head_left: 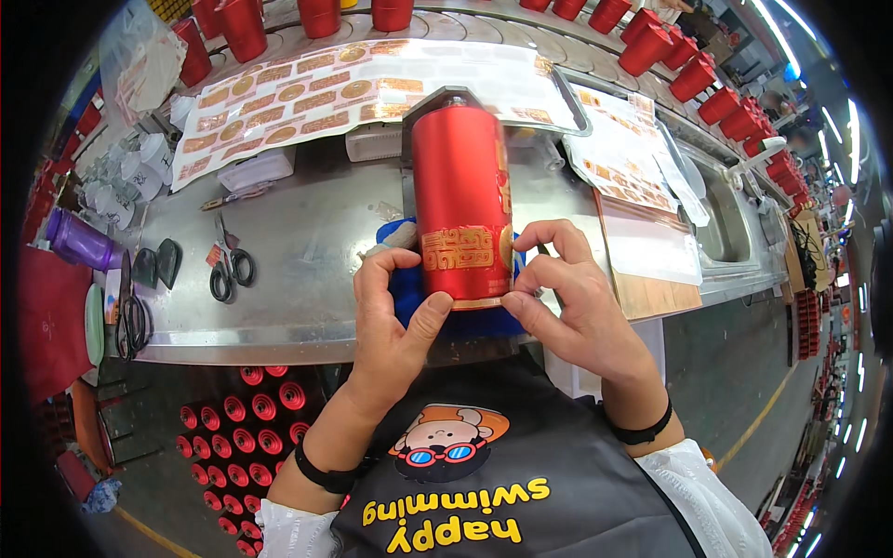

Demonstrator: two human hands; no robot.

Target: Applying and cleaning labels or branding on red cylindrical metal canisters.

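A red metallic canister lies in front of me on a dark holder, its lower end toward me. Gold patterned decals show near that end, and more gold runs down its right side. My left hand is curled against the canister's lower left, thumb at the bottom rim. With bent fingers, my right hand presses at the lower right, thumb by the rim and index finger by a gold decal. Whether a loose piece is between those fingertips is hidden. Blue cloth lies beneath the canister.
Sheets of gold and red decals lie behind the canister, with more sheets at right. Scissors rest on the metal table at left. A sink is at far right. Red canisters line the back.
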